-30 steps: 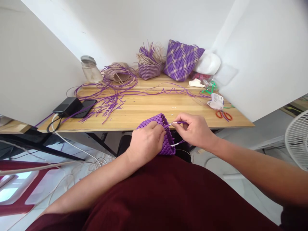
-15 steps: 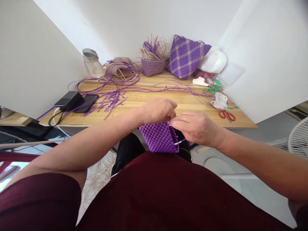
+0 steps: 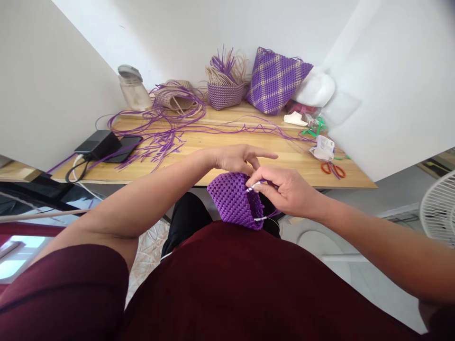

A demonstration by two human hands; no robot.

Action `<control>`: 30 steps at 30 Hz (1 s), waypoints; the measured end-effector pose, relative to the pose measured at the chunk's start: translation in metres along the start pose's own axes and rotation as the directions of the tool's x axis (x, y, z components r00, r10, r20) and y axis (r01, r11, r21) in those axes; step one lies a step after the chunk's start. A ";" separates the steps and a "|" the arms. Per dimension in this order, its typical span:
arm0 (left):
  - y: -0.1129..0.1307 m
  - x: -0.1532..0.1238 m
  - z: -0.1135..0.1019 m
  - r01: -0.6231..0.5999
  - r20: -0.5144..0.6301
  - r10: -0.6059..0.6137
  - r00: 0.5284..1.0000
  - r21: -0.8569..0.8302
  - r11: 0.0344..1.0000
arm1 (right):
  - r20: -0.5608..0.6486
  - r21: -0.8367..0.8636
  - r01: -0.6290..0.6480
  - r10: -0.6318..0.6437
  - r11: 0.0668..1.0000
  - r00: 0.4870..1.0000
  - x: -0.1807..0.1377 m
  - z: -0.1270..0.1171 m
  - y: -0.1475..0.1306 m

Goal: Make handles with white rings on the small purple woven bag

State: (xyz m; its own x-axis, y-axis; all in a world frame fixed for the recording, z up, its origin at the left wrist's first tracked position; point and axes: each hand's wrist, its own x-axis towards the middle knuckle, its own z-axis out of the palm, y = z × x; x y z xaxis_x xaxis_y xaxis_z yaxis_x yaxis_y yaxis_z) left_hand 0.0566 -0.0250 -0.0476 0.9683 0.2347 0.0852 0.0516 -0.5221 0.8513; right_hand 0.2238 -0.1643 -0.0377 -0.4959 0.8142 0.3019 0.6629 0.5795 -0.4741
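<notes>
A small purple woven basket (image 3: 229,201) lies tilted against my lap, its mouth turned to the right. My right hand (image 3: 286,189) pinches a handle strand with white and purple stripes (image 3: 252,187) at the upper rim. Another white-wrapped length of purple strand (image 3: 260,219) shows at the lower rim. Just above the basket is my left hand (image 3: 236,158), its index finger stretched to the right over my right fingers. Its other fingers are partly hidden, and nothing shows in them.
On the wooden table (image 3: 209,147) lie purple strips (image 3: 163,149), orange-handled scissors (image 3: 333,169), a black adapter (image 3: 97,144) and a small plastic bag (image 3: 323,148). Behind stand a jar (image 3: 133,90), a half-woven basket (image 3: 224,94) and a checked purple bag (image 3: 277,80). A white fan (image 3: 439,208) is at right.
My left hand has opened from a pinch, its index finger now extended. My right hand has turned, and the striped strand between its fingers shows clearly. The basket's mouth is more visible.
</notes>
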 end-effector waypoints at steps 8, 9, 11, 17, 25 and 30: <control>0.010 -0.051 0.063 -0.116 -0.673 0.448 0.588 0.478 0.870 | 0.092 0.428 -0.305 0.294 0.851 0.951 -0.002 0.009 0.009; 0.010 -0.058 0.075 -0.134 -0.618 0.504 0.603 0.544 0.828 | 0.097 0.458 -0.312 0.303 0.832 0.948 -0.002 0.011 0.010; 0.006 -0.070 0.097 -0.106 -0.577 0.530 0.622 0.608 0.787 | 0.104 0.497 -0.326 0.318 0.804 0.942 0.000 0.014 0.011; -0.009 -0.080 0.129 0.183 -0.639 0.425 0.642 0.665 0.724 | 0.100 0.547 -0.311 0.309 0.777 0.946 0.007 0.019 0.013; -0.009 -0.075 0.130 0.160 -0.566 0.374 0.735 0.681 0.715 | 0.178 0.626 -0.392 0.366 0.674 0.913 0.012 0.019 0.016; -0.006 -0.068 0.131 0.155 -0.523 0.414 0.745 0.739 0.655 | 0.184 0.648 -0.412 0.394 0.640 0.901 0.012 0.020 0.013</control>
State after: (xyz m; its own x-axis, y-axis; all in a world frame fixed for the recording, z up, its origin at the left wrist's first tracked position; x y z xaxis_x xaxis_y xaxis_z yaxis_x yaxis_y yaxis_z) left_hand 0.0223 -0.1452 -0.1264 0.6145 0.3879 0.6870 0.3648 -0.9118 0.1885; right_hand 0.2153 -0.1481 -0.0566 -0.2884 0.9552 -0.0667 0.2649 0.0126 -0.9642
